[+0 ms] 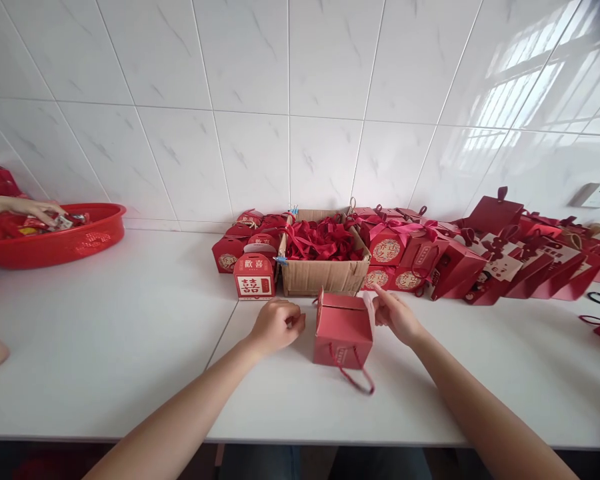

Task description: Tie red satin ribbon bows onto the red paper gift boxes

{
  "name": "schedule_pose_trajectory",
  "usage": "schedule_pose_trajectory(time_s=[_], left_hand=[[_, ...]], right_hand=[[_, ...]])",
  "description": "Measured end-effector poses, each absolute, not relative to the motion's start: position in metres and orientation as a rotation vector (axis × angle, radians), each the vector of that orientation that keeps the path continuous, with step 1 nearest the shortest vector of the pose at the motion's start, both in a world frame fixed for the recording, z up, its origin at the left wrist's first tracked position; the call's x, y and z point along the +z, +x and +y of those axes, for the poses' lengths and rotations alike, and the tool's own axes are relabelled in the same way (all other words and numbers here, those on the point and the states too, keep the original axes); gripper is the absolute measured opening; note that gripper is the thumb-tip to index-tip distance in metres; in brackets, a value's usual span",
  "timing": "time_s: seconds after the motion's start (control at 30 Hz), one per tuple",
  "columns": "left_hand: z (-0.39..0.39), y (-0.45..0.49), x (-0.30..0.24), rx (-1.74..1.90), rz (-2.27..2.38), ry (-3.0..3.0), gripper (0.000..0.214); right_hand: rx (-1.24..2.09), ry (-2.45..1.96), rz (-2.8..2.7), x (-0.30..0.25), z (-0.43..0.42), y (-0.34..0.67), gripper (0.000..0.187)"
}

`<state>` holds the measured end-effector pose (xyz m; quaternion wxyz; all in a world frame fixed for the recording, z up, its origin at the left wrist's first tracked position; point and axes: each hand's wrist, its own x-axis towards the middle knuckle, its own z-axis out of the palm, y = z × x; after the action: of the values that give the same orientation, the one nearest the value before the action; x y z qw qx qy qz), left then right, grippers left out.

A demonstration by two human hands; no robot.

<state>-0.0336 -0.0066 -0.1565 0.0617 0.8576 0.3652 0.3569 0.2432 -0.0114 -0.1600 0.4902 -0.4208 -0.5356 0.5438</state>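
Observation:
A small red gift box stands on the white table in front of me, its red cord handle hanging down toward me. My right hand touches the box's right upper edge, fingers pinched on a side flap, the index finger pointing up. My left hand rests just left of the box with fingers curled loosely; I cannot make out anything in it.
A cardboard box of red ribbons stands behind, with finished red gift boxes at its left and folded red boxes along the wall at right. Another person's hand reaches into a red basket at far left.

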Motion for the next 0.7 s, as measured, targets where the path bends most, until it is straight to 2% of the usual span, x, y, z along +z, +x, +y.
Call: schedule_pose_trajectory(time_s=[0.23, 0.37, 0.57, 0.7], left_hand=[[-0.015, -0.036, -0.149, 0.844, 0.757, 2.605, 0.034], [-0.016, -0.032, -0.153, 0.868, 0.8, 2.631, 0.034], [0.003, -0.044, -0.156, 1.163, 1.177, 2.49, 0.038], [0.003, -0.052, -0.15, 1.172, 1.118, 2.456, 0.043]], right_hand=[[1.333, -0.93, -1.293, -0.157, -0.014, 0.239, 0.043], [1.312, -0.89, -1.261, -0.156, -0.014, 0.239, 0.034], [1.247, -0.905, -1.191, -0.154, -0.013, 0.243, 0.043], [1.197, -0.914, -1.164, -0.155, -0.01, 0.245, 0.041]])
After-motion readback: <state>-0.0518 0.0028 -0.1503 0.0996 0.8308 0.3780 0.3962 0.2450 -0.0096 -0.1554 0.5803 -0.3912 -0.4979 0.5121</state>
